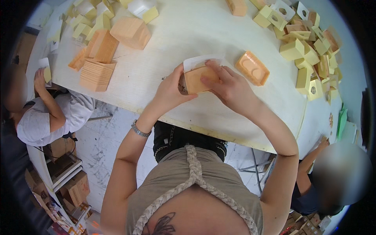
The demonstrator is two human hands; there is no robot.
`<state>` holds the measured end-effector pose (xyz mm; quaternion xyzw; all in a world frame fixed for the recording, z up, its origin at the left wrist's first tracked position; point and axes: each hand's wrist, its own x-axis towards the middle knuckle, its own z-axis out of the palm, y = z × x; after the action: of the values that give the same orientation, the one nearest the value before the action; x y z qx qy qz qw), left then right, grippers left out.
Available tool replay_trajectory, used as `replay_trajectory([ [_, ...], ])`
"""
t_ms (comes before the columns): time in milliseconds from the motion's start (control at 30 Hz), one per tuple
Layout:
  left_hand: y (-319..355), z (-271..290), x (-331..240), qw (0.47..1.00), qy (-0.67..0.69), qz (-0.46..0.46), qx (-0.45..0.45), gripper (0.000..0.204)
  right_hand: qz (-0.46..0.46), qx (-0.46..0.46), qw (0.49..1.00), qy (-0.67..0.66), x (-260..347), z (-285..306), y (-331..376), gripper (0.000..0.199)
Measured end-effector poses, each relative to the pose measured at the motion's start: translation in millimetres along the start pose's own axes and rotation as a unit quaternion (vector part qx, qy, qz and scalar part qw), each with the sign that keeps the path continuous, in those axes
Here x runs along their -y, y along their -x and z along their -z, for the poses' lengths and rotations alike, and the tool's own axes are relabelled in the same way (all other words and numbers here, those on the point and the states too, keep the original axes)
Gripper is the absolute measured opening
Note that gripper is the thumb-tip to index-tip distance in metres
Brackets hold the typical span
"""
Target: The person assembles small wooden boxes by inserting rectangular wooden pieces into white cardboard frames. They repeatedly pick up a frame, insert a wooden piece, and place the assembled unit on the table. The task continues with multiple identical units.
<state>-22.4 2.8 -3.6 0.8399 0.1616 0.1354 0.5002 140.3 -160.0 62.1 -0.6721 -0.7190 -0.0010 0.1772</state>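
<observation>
Both grips – orange tray between

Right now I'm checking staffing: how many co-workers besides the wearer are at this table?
2: one co-worker at the table's left end, one co-worker at its lower right. Others may be out of view.

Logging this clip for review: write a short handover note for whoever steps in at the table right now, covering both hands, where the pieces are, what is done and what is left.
Left hand: grips the left edge of the orange tray.
Right hand: fingers pressed on top of that tray, a white card tucked behind it.
Nearby: a spare orange tray lies just right of the hands on the table; stacks of orange trays sit far left; pale yellow boxes are piled far right.
Done: cannot tell how many are finished.
Left: tray and card in hand are not yet boxed.
</observation>
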Motion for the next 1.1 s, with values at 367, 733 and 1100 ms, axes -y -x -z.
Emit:
replay_trajectory([
  [367, -1, 1, -4, 0.998, 0.007, 0.057, 0.007, 0.087, 0.014, 0.025, 0.982, 0.187, 9, -6, 10, 0.04],
  [733, 0, -4, -1, 0.999, -0.007, 0.05, -0.003, 0.082, -0.044, -0.077, 0.992, 0.091, -1, -4, 9, 0.028],
  [1100, 5, -7, -2, 0.995, -0.081, -0.049, -0.036, 0.075, -0.238, 0.017, 0.97, -0.038, 4, 6, -10, 0.018],
])
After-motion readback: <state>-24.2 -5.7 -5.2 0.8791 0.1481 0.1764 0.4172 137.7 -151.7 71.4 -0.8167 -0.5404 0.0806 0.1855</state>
